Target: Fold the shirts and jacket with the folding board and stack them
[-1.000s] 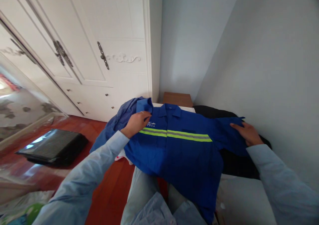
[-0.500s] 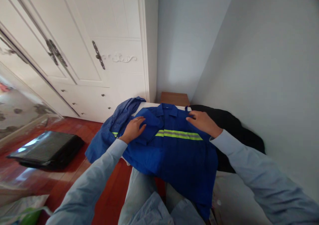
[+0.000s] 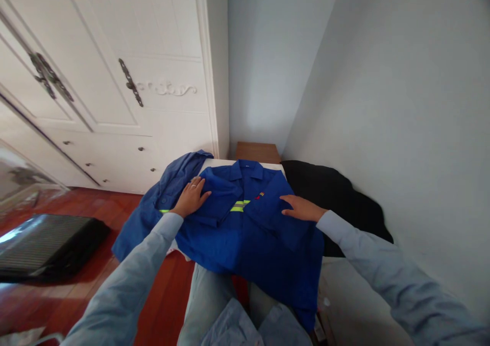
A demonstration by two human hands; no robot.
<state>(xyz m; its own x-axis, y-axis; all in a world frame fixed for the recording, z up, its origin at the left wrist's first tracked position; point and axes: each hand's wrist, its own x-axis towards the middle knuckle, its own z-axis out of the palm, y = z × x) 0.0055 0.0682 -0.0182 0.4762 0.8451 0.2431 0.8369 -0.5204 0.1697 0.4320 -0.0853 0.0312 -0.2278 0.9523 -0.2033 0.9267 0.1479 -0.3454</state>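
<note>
A blue work jacket (image 3: 229,249) lies spread before me, collar at the far end, its lower edge hanging toward my knees. Both sleeves are folded inward over its front. A short piece of yellow-and-grey reflective stripe (image 3: 240,206) shows between them, and the right sleeve bears a small coloured emblem (image 3: 260,196). My left hand (image 3: 191,198) rests flat with fingers spread on the jacket's left side. On the folded right sleeve, my right hand (image 3: 302,207) touches the cloth, fingers stretched out and thumb apart.
Another blue garment (image 3: 168,188) lies along the left side. Black cloth (image 3: 333,193) is heaped at the right by the wall. Beyond stand a white wardrobe (image 3: 172,40) and a small brown wooden top (image 3: 258,152). A black ribbed case (image 3: 49,246) lies on the red wooden floor.
The right sleeve now lies across the jacket front, covering most of the stripe and showing the emblem. My right hand has come down onto it. The view has turned slightly right.
</note>
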